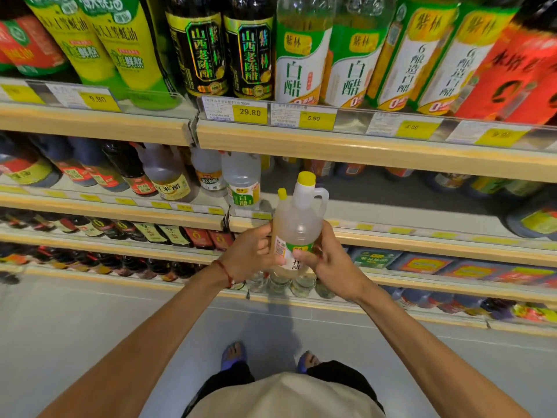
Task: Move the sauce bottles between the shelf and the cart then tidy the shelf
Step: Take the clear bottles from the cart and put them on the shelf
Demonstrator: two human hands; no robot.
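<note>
In front of the second shelf I hold two pale vinegar bottles upright, pressed side by side. The larger one is a clear jug (301, 220) with a handle and a yellow cap; my right hand (330, 262) grips its labelled lower part. A slimmer yellow-capped bottle (281, 196) stands against the jug's left side, and my left hand (250, 251) is closed on its lower part. Behind them the second shelf (391, 211) has a bare grey stretch. A matching white vinegar bottle (242, 181) stands at the left end of that stretch. No cart is in view.
The top shelf (331, 140) is packed with dark and white vinegar bottles above yellow price tags. Dark soy sauce bottles (99, 171) fill the second shelf's left half. Lower shelves hold more small bottles and boxes. Grey floor and my feet (233, 354) lie below.
</note>
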